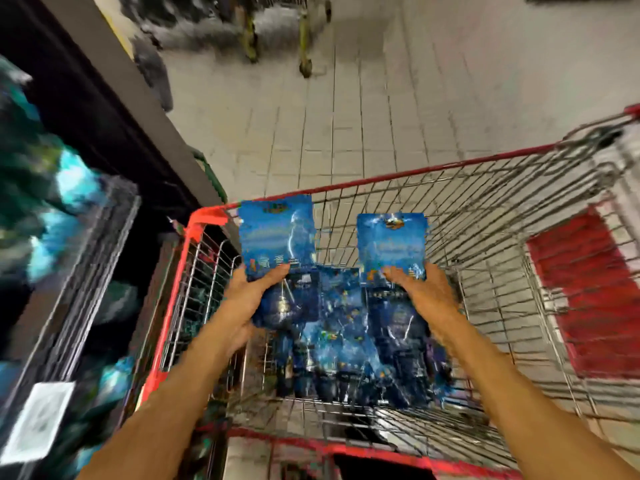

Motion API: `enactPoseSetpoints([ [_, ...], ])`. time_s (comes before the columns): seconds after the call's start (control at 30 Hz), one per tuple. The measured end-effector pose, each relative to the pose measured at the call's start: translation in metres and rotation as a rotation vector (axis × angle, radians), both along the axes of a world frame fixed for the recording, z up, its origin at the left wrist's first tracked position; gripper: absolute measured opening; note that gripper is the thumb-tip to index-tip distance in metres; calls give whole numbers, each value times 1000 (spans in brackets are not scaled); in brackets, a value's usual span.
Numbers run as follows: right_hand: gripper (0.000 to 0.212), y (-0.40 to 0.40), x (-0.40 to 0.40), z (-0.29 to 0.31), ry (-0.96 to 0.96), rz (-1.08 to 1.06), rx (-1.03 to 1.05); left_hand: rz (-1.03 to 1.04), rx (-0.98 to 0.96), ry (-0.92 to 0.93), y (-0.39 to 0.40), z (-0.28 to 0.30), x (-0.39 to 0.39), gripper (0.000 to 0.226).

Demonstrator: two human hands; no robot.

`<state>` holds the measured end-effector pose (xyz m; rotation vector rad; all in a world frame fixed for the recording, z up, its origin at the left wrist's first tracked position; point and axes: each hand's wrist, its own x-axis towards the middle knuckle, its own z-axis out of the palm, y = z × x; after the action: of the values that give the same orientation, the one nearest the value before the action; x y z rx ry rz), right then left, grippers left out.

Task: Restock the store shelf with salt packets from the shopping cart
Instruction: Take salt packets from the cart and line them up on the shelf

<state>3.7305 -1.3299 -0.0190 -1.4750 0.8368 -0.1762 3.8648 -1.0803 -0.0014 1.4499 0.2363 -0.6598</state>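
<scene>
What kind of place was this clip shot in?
Most likely a supermarket aisle: a red-trimmed wire shopping cart holding blue packets, a product shelf alongside, and a tiled floor.

Blue salt packets (346, 341) in wire cart (485, 209)

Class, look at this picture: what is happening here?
A person lifts one blue salt packet in each hand above a red-rimmed shopping cart. The left hand grips the left packet, the right hand the right packet. More packets lie in the cart. The shelf stands to the left.
</scene>
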Motion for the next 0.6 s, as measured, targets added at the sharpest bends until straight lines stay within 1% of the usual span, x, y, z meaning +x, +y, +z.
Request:
enactPoseSetpoints([
  [0.07,25,18,-3,33,-55,31,-25,24,-42,-55,21,31,-6,55],
  [0.13,20,35,-5,60,-110,49,-32,62,-74,-121,42,60,-14,50],
  [0.2,18,55,-7,85,-165,67,-35,94,-78,-190,66,89,-25,48],
  [0.3,39,83,-5,126,-239,86,-45,144,-49,-288,100,136,-40,46],
  [0.33,39,91,-3,141,-269,95,-46,173,-46,-315,110,150,-45,46],
  [0.43,25,118,6,185,-397,139,-47,266,-33,-401,134,195,-58,43],
  [0.53,29,144,19,227,-514,189,-36,364,-39,-522,158,241,-73,33],
  [0.6,29,159,28,251,-570,232,-21,409,-48,-578,171,267,-83,35],
])
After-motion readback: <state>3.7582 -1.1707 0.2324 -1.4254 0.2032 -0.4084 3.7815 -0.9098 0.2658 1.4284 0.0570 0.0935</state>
